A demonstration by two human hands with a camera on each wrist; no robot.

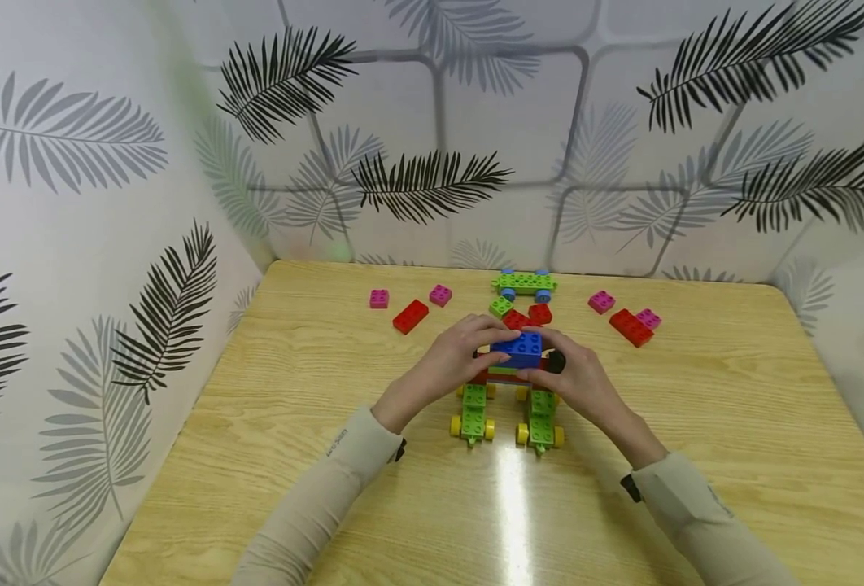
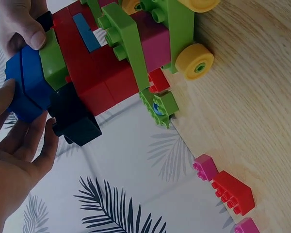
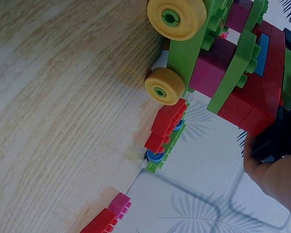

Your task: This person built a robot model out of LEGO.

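Note:
Both hands hold blue bricks (image 1: 523, 348) at the top of a built brick structure. My left hand (image 1: 461, 350) grips them from the left, thumb in front and fingers behind. From the other side my right hand (image 1: 578, 370) pinches them. In the left wrist view the blue bricks (image 2: 31, 85) lie against a lime green brick (image 2: 53, 60), with a black brick (image 2: 75, 116) beside it. Red bricks (image 2: 94, 73) form the layer underneath. Two green wheeled bases (image 1: 473, 415) with yellow wheels (image 3: 165, 86) and purple bricks (image 3: 213, 67) carry the structure.
A green wheeled base (image 1: 523, 282) with blue wheels stands at the table's back edge, near a small green brick (image 1: 501, 306) and several red bricks (image 1: 540, 313). Pink bricks (image 1: 379, 298) and a red brick (image 1: 410, 316) lie left; red and pink bricks (image 1: 631, 327) lie right. A patterned wall borders the table.

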